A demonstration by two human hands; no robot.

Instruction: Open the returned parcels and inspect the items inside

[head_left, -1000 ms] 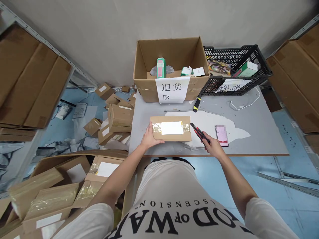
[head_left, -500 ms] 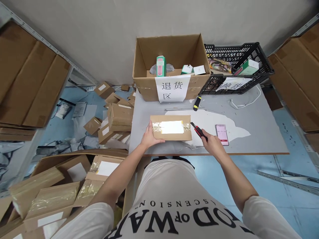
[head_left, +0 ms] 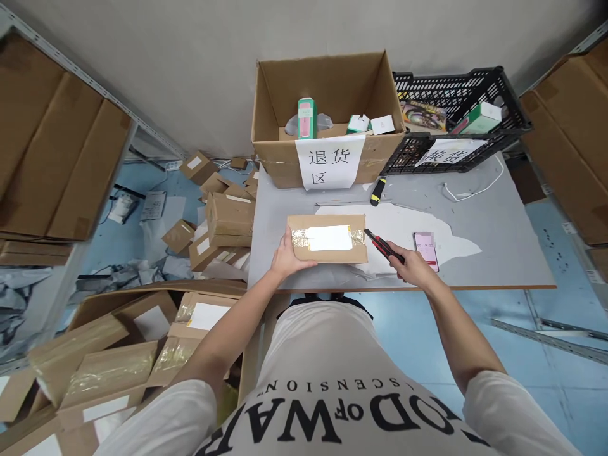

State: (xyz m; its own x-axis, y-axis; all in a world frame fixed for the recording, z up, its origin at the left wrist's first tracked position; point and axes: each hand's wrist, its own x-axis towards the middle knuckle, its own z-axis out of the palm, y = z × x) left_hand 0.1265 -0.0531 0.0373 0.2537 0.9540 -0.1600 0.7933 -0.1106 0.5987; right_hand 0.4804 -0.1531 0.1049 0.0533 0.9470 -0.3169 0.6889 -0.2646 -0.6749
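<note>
A taped cardboard box (head_left: 327, 256) with a white label lies on the grey table, near its front edge. My left hand (head_left: 289, 254) grips the box's left end, thumb along the front side and fingers at the far left corner. In my right hand (head_left: 409, 265) is a red and black utility knife (head_left: 382, 246), its tip touching or very close to the right end of the box, by the tape. Just right of that hand lies a phone (head_left: 426, 250) showing a timer.
At the table's back stand an open carton (head_left: 280, 155) holding small green boxes and a black plastic crate (head_left: 399, 158). A yellow and black tool (head_left: 378, 191) lies before the carton. White paper (head_left: 441, 235) and a white cable (head_left: 470, 196) are on the table. Parcels (head_left: 114, 373) fill a large carton at left.
My right hand has shifted slightly right and turned, with the knife still at the box's right end. The left hand keeps its grip on the box. The camera view has moved a little.
</note>
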